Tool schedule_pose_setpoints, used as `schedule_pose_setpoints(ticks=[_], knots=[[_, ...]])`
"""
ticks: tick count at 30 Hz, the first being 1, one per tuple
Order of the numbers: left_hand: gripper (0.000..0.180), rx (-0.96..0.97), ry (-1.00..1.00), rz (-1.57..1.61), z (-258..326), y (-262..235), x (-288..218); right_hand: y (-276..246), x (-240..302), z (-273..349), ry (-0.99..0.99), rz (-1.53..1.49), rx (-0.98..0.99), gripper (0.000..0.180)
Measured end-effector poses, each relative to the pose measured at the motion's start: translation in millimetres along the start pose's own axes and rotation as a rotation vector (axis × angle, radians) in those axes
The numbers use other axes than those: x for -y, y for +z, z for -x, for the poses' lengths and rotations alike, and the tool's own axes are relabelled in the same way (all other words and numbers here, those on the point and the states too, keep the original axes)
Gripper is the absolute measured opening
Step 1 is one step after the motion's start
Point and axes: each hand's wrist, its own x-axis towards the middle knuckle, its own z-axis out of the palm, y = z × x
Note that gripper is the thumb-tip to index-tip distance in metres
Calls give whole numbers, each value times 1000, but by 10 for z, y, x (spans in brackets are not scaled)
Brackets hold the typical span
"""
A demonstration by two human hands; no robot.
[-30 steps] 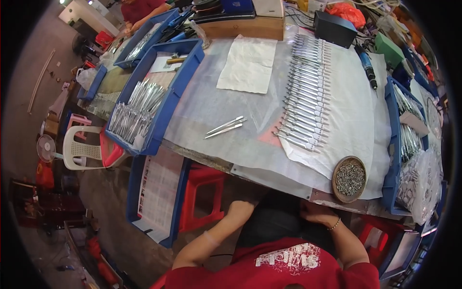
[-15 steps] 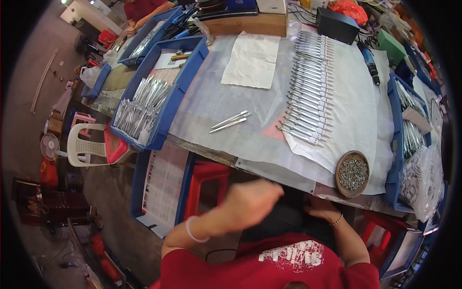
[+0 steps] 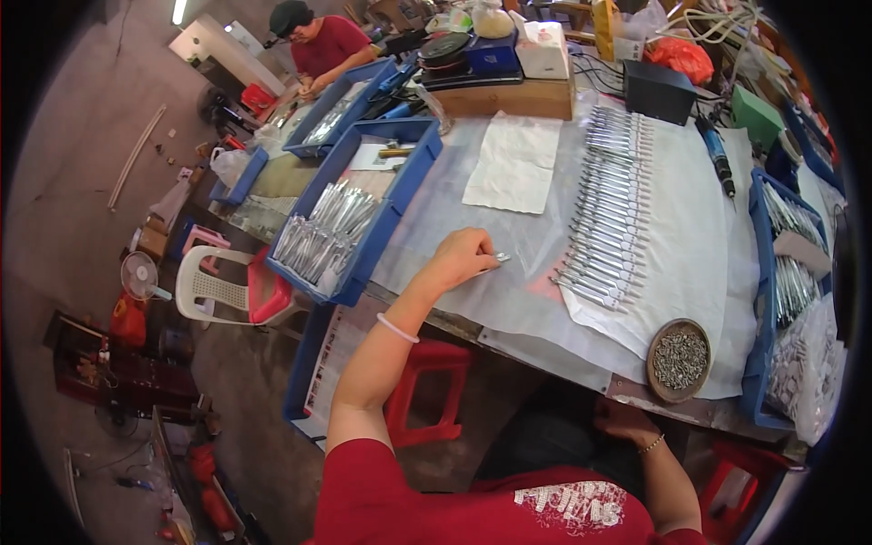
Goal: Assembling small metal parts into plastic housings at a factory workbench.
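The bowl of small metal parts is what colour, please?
The bowl is brown, best seen in the head view.

Tube light [image 3: 179, 11], upper left, burns white (thin blown-out bar from here). Pale sheet [image 3: 695, 218] on bench [image 3: 545, 361]: brightest broad area, fairly evenly lit. Small glints off row of metal tools [image 3: 604, 238], off tweezers [image 3: 503, 259] at left hand [image 3: 464, 254]. Clear plastic bag [image 3: 804, 368] shines. Floor [image 3: 100, 236] dim; deep shadow under bench. Straight edges bow toward rim, corners black.
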Motion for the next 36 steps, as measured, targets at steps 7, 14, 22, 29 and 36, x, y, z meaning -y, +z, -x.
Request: schedule_pose_setpoints(ticks=[7, 14, 22, 29, 36], knots=[[20, 159, 27, -11, -121, -88, -24, 60, -134, -105, -156, -50, -111, 21], [17, 63, 61, 119, -65, -126, -16, 92, -203, -115, -208, -109, -132, 18], [18, -52, 100, 121, -38, -134, 143, 95, -210, -105, -108, -154, -13, 23], [24, -48, 1, -33, 29, -155, 49, -26, -22, -40, -83, -135, -40, 23], [21, 62, -61, 44, -162, -44, 109, -18, 3, -52, -65, -106, -37, 20]])
